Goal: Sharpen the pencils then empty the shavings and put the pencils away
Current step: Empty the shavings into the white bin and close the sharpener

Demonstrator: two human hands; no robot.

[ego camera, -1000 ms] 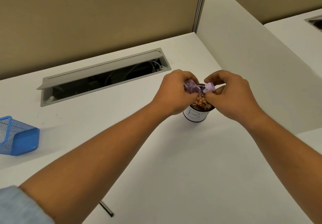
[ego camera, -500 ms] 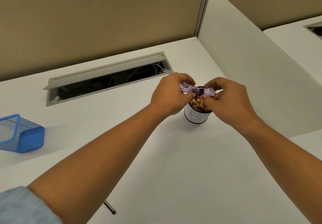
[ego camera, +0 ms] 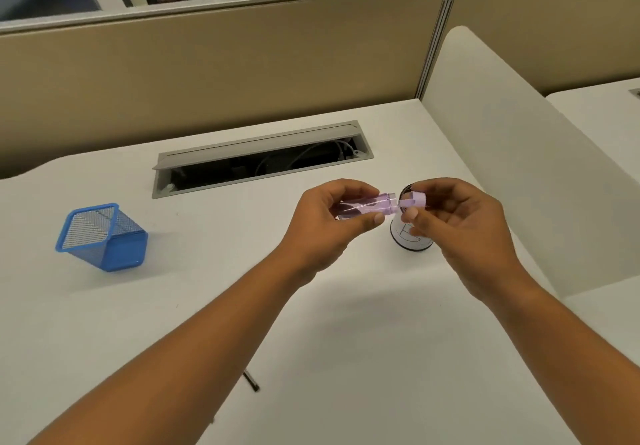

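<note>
My left hand (ego camera: 332, 226) holds the clear purple shavings case (ego camera: 367, 206) of a pencil sharpener, lying sideways with its open end to the right. My right hand (ego camera: 457, 223) pinches the lilac sharpener cap (ego camera: 415, 199) just off that open end, its blade part partly entering the case. Both parts hover above a small white cup (ego camera: 408, 238) with a dark rim, standing on the white desk (ego camera: 346, 323). The cup's inside is hidden by my hands. A dark pencil end (ego camera: 251, 380) pokes out beneath my left forearm.
A blue mesh pencil holder (ego camera: 104, 236) stands tilted at the left. A grey cable slot (ego camera: 259, 157) with an open lid lies behind my hands. A white curved divider (ego camera: 519, 153) runs along the right side, a beige partition (ego camera: 225, 74) along the back.
My hands have risen off the cup and turned the case sideways. The cap now meets the case's open end. The camera has tilted up, so more of the room shows.
</note>
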